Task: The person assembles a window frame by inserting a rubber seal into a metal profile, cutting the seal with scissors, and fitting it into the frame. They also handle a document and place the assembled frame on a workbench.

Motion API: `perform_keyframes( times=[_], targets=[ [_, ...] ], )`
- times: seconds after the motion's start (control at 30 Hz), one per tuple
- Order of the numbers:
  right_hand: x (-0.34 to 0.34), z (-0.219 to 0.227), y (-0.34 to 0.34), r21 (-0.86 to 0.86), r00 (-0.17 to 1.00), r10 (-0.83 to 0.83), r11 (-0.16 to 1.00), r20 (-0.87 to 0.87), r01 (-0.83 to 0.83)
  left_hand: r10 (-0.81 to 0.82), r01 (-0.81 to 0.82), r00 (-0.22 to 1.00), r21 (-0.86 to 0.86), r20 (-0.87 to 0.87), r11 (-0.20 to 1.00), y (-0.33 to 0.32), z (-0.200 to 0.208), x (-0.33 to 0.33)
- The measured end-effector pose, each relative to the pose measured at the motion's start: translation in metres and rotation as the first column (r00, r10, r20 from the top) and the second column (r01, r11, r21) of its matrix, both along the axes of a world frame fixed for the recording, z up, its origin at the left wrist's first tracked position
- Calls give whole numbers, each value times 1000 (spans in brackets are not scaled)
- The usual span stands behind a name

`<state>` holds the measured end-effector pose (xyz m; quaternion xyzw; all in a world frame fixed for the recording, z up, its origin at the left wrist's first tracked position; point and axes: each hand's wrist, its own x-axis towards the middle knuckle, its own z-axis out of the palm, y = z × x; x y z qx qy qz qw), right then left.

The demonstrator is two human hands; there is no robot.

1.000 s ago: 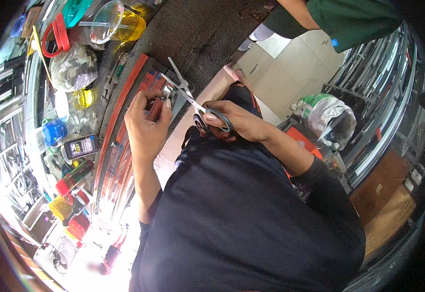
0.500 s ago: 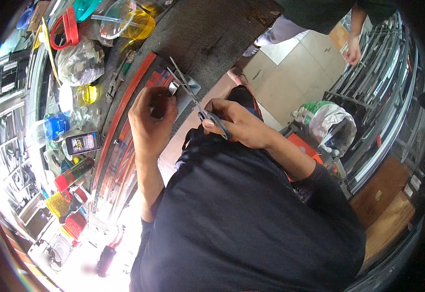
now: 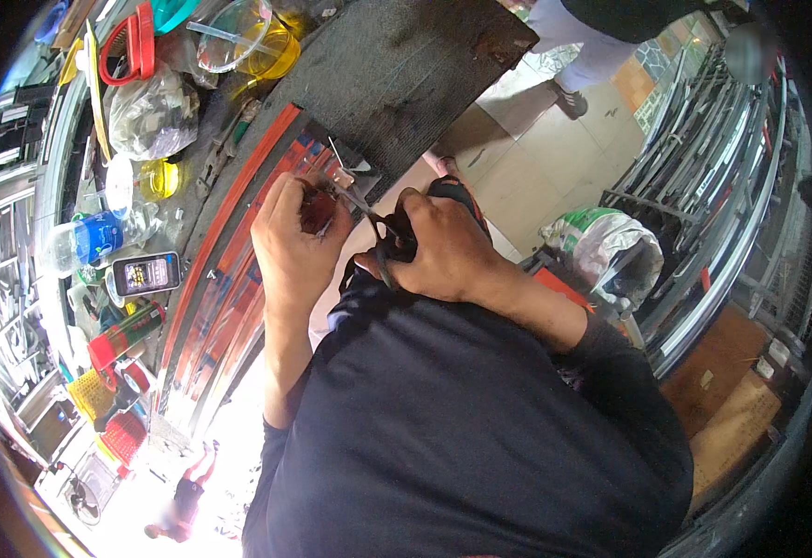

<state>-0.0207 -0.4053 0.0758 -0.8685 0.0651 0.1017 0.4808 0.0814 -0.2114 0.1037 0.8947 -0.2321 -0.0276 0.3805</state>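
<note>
My right hand (image 3: 448,244) is wrapped round the dark handles of a pair of scissors (image 3: 359,200). The metal blades point away from me and to the left, toward my other hand. My left hand (image 3: 296,237) is curled with its fingertips drawn together beside the blades. A small pale piece (image 3: 344,177) shows at the blades near those fingertips. What the left fingers pinch is too small and partly hidden to name. Both hands are in front of my dark shirt, by the edge of the dark work surface (image 3: 406,74).
Long red-edged strips (image 3: 239,219) lie on the bench to my left. Past them are a phone (image 3: 146,274), a blue-labelled bottle (image 3: 99,237) and a cup of yellow liquid (image 3: 271,51). At right stand a white sack (image 3: 611,246) and racked metal profiles (image 3: 694,177). Another person (image 3: 601,28) stands at the far right.
The scissors have turned and come closer to my left fingers, their blades nearer together. My right hand has rolled over, its back now showing. The other person has shifted.
</note>
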Motion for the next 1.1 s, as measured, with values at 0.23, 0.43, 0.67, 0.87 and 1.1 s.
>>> perform_keyframes(
  times=[0.23,0.43,0.67,0.87,1.1],
  targets=[
    [5,18,-14,-100,995,34,994,-97,-44,-5,10,995,-48,98,999,-1,-4,-11],
    [12,23,-20,-43,990,19,999,-137,-25,-5,12,984,-40,179,999,-1,-4,-18],
    [14,21,-36,-8,980,54,998,-192,-57,-11,24,972,-54,234,998,-8,0,-20],
    [15,18,-39,60,961,102,994,-256,-89,4,4,976,-34,219,999,-3,-5,-23],
    [16,9,-34,105,970,84,993,-229,-61,-9,17,975,-34,222,999,-6,-2,-20]
  ],
)
